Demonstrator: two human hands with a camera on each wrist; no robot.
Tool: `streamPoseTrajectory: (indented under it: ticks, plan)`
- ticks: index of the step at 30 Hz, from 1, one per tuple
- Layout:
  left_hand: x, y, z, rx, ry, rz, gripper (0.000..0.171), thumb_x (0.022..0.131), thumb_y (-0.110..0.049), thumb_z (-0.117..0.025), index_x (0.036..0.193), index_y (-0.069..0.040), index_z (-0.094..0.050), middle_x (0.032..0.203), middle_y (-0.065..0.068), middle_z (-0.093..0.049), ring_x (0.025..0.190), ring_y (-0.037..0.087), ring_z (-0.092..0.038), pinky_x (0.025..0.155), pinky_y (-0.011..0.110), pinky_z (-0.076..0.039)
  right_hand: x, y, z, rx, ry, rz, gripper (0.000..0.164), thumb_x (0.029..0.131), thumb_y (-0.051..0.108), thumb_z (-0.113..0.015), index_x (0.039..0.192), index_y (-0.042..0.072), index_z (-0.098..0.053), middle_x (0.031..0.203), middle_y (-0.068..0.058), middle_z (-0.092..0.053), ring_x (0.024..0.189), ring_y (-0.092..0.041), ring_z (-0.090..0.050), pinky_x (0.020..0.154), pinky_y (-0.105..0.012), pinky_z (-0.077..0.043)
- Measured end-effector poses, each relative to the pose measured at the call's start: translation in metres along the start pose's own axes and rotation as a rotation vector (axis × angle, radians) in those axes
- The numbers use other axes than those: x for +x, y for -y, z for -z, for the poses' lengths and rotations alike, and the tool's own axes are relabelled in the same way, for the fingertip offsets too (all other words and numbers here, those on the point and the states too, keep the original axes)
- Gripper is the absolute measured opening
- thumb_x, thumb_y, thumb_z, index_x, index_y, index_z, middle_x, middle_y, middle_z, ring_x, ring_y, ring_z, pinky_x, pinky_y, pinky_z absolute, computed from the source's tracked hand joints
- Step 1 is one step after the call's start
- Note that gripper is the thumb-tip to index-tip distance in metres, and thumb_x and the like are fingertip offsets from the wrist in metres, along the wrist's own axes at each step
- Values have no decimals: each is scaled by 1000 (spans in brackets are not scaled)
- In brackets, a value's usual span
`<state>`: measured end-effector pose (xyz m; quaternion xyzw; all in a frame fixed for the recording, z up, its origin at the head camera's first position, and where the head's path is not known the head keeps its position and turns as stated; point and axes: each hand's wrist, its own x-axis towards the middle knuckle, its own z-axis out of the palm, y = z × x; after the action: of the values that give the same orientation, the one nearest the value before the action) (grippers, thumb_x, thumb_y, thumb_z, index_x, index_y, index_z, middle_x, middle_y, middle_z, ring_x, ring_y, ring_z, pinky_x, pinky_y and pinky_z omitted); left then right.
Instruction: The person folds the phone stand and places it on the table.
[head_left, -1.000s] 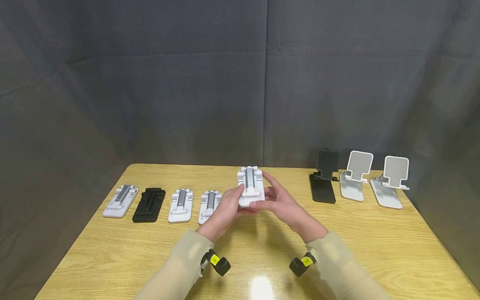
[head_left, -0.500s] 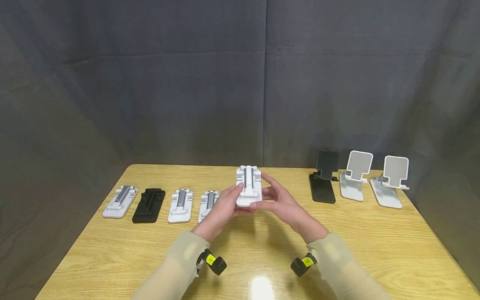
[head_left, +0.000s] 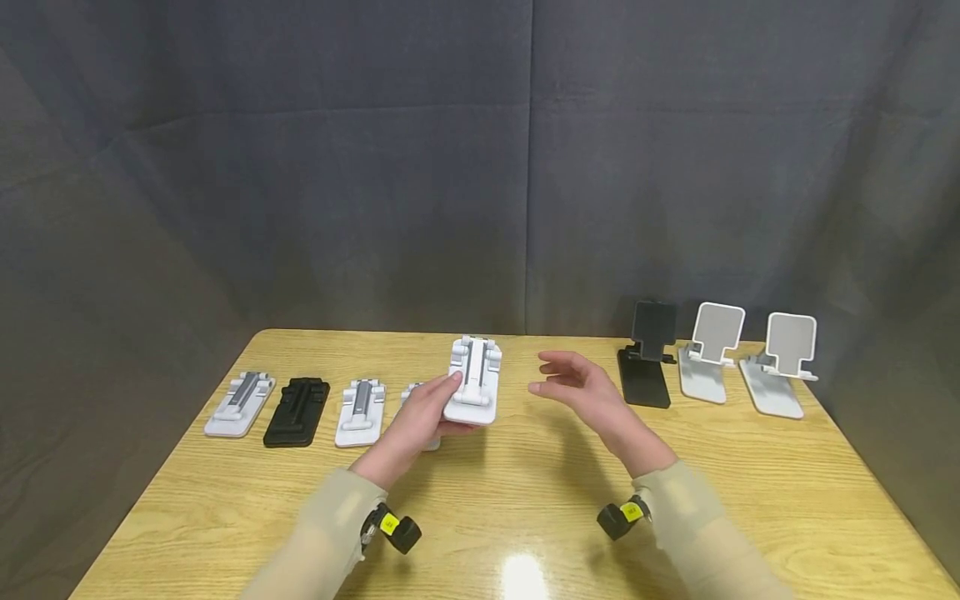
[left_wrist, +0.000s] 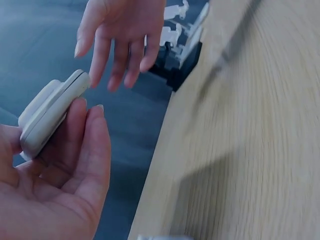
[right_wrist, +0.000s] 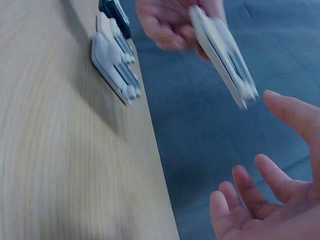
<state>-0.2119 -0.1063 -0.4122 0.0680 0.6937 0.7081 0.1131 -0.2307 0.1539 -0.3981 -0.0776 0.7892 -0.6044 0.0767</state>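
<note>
A folded white phone stand (head_left: 474, 382) with a grey strip is held above the table by my left hand (head_left: 420, 417). The thumb lies on top near its left edge and the fingers reach underneath. In the left wrist view the phone stand (left_wrist: 52, 115) shows edge-on, pinched between thumb and fingers. My right hand (head_left: 588, 400) hovers to the right, apart from the stand, with relaxed fingers and nothing in them. In the right wrist view the right hand's fingers (right_wrist: 250, 192) are spread. Behind my left hand, another folded white stand (head_left: 408, 392) lies partly hidden.
Left on the wooden table (head_left: 487, 508) lie a white folded stand (head_left: 240, 404), a black one (head_left: 297, 412) and another white one (head_left: 361, 412). At right stand an unfolded black stand (head_left: 647, 354) and two white ones (head_left: 705, 358), (head_left: 780, 367). A dark curtain (head_left: 375, 208) hangs behind.
Both hands were on the white phone stand. My right hand has let go and drawn back to the right. My left hand has carried the stand a little to the left.
</note>
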Motion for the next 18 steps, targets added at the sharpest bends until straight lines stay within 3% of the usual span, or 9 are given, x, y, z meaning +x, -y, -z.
streamPoseTrajectory:
  ticks: [9,15,18]
  plan:
    - [-24,-3,47,128,-47,46,54,112,-34,-39,139,11,-52,118,19,-69,104,27,-70,91,37,-57,3,-5,35,58,-141,-45,66,94,28,-76,148,5,-46,149,-17,-44,135,-31,-42,113,-46,-36]
    - [-47,-14,89,224,-36,56,54,112,-31,-39,136,17,-48,118,22,-67,103,27,-69,94,43,-55,10,-9,60,85,-294,-83,67,96,27,-73,150,2,-41,150,-17,-42,138,-29,-38,113,-42,-36]
    - [-61,-16,114,247,-37,61,55,112,-30,-40,137,19,-44,117,22,-67,100,23,-70,92,40,-56,15,-13,70,72,-352,-90,69,96,28,-72,152,2,-40,152,-18,-38,139,-29,-36,114,-42,-35]
